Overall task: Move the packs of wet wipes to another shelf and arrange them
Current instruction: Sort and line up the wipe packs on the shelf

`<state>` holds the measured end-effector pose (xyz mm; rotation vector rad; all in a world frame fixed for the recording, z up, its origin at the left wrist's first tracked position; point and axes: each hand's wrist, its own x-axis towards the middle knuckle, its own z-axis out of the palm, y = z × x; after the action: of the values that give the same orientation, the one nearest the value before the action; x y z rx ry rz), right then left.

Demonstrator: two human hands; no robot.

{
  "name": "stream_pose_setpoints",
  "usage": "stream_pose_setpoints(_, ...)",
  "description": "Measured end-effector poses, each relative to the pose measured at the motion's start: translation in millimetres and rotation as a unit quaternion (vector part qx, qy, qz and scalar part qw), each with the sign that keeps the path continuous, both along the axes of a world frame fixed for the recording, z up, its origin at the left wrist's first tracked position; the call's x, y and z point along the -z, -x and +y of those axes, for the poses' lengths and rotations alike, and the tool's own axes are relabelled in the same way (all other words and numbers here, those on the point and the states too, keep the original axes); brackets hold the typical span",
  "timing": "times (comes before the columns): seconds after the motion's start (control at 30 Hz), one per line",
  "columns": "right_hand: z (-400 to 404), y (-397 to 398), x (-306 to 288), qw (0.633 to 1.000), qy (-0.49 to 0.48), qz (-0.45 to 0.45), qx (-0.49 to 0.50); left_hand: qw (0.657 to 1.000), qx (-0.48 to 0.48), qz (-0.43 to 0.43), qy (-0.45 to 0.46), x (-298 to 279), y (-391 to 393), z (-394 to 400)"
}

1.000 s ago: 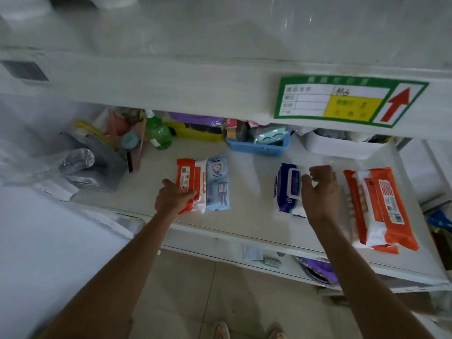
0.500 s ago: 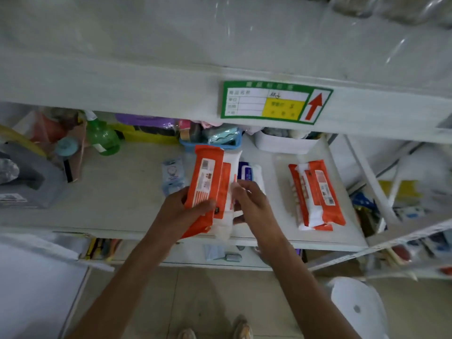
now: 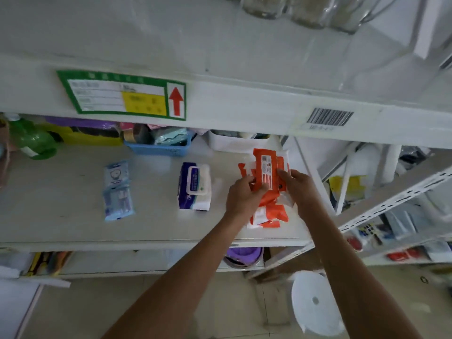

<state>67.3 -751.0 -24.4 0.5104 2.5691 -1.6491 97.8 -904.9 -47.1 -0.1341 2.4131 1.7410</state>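
Both hands held one orange pack of wipes (image 3: 266, 172) at about 2 o'clock on the shelf (image 3: 61, 216). The left hand (image 3: 242, 194) was curled round its near left edge, and the right hand (image 3: 297, 189) closed on its right side. The pack sat over more orange packs (image 3: 269, 215) lying beneath, seemingly being set on that pile. At 12 o'clock lay a navy and white pack (image 3: 194, 187), and at 10 o'clock a pale blue pack (image 3: 117, 190), well apart from each other. By my reading the orange packs were nearly gathered, while the other two packs were not yet arranged. Whether this shelf was the destination could not be told.
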Motion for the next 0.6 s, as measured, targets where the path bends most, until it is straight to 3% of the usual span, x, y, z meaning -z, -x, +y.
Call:
stream_pose_setpoints(0.17, 12.5, 21.6, 45.3, 0.990, -0.136, -0.016, -0.037, 0.990, -0.033, 0.038, 0.131, 36.3, -5.7, 14.2)
stream_pose_setpoints(0.3, 18.4, 16.7, 54.4, 0.977, -0.210, 0.016, -0.042, 0.989, -0.048, 0.035, 0.135, 45.0, -4.1, 23.4)
stream_pose_setpoints(0.47, 21.5, 18.2, 56.9, 0.972, -0.230, 0.022, -0.051, 0.991, -0.058, 0.054, 0.108, 31.3, -14.5, 23.5)
stream_pose_setpoints(0.6, 9.6, 1.8, 38.0, 0.961, -0.264, 0.085, 0.018, 0.968, -0.161, 0.130, 0.143, 22.3, -58.4, -29.1)
